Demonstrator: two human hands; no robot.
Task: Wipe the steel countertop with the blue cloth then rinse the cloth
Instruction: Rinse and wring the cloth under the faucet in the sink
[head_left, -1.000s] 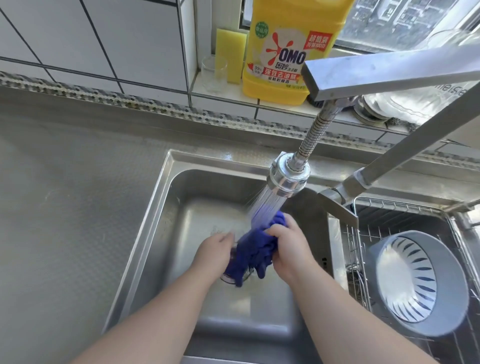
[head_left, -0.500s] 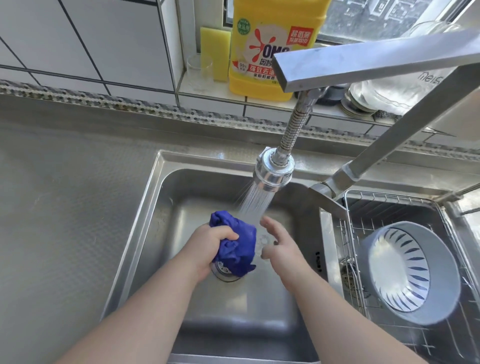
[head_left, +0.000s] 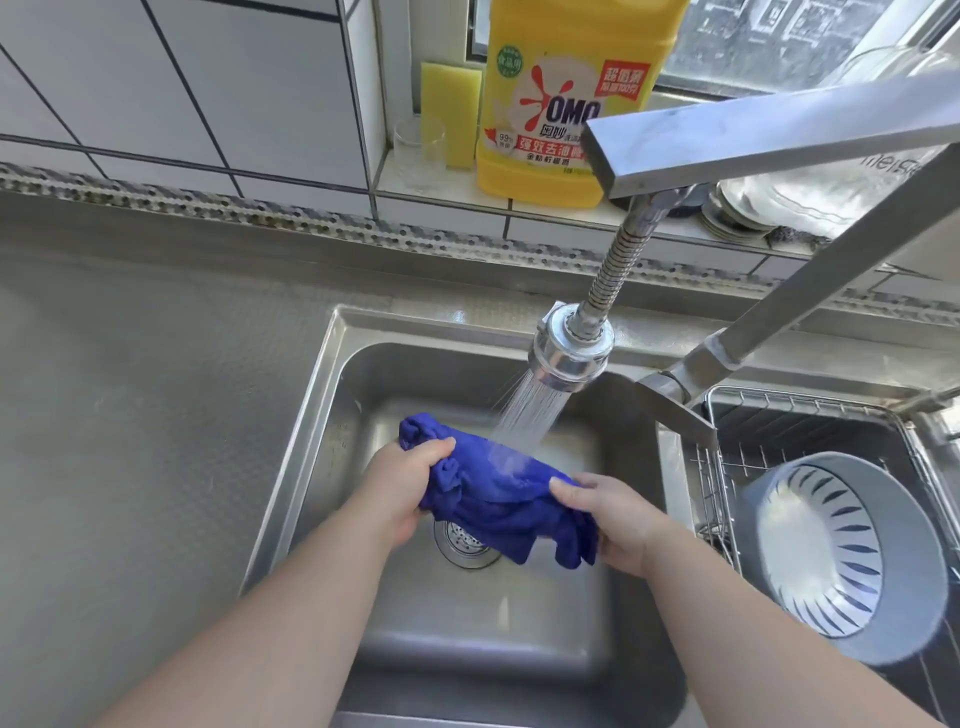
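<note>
Left hand (head_left: 402, 486) grips one end of the blue cloth (head_left: 498, 491), fingers curled over a bunched fold. Right hand (head_left: 610, 522) pinches the other end, thumb on top, fingers beneath. Cloth stretched between the two hands, held above the sink basin (head_left: 332, 410), clear of the floor of it. Deep blue, wet-looking, creased; loose corners hang down below the right hand. Spray from the faucet head (head_left: 569, 356) lands on the cloth's upper middle, paler and misted there. Round drain strainer (head_left: 464, 543) shows directly under the cloth, partly covered by it. Steel countertop (head_left: 145, 415) lies left of the basin, dull and textured. To the right, a wire rack (head_left: 719, 488) holds a grey slotted colander (head_left: 841, 561). On the tiled ledge behind: yellow detergent jug (head_left: 558, 104), yellow sponge (head_left: 449, 114), a clear glass (head_left: 418, 150).
</note>
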